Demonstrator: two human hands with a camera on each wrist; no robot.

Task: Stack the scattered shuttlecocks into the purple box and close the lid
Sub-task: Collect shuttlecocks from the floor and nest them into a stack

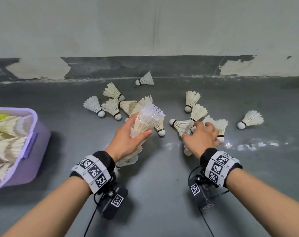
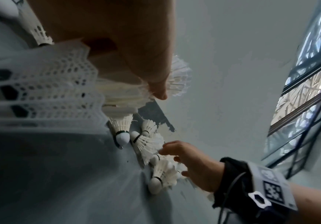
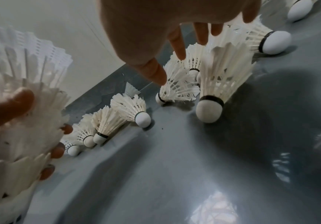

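Note:
My left hand (image 1: 140, 125) grips a long nested stack of white shuttlecocks (image 1: 150, 117), thumb on one side and fingers on the other, feathers pointing away from me; the stack's tail runs back under my wrist. The same stack (image 3: 27, 106) fills the left of the right wrist view. My right hand (image 1: 198, 131) hovers with spread, fairly straight fingers over a cluster of loose shuttlecocks (image 1: 181, 124), its thumb touching one's feathers (image 3: 176, 89). The purple box (image 1: 31, 132) stands open at the far left, holding several rows of shuttlecocks.
More loose shuttlecocks lie on the grey floor: a group (image 1: 111, 106) left of the stack, a pair (image 1: 193, 100) further back, one (image 1: 251, 119) off to the right, one (image 1: 145, 79) by the wall (image 1: 145, 31). No lid is in view.

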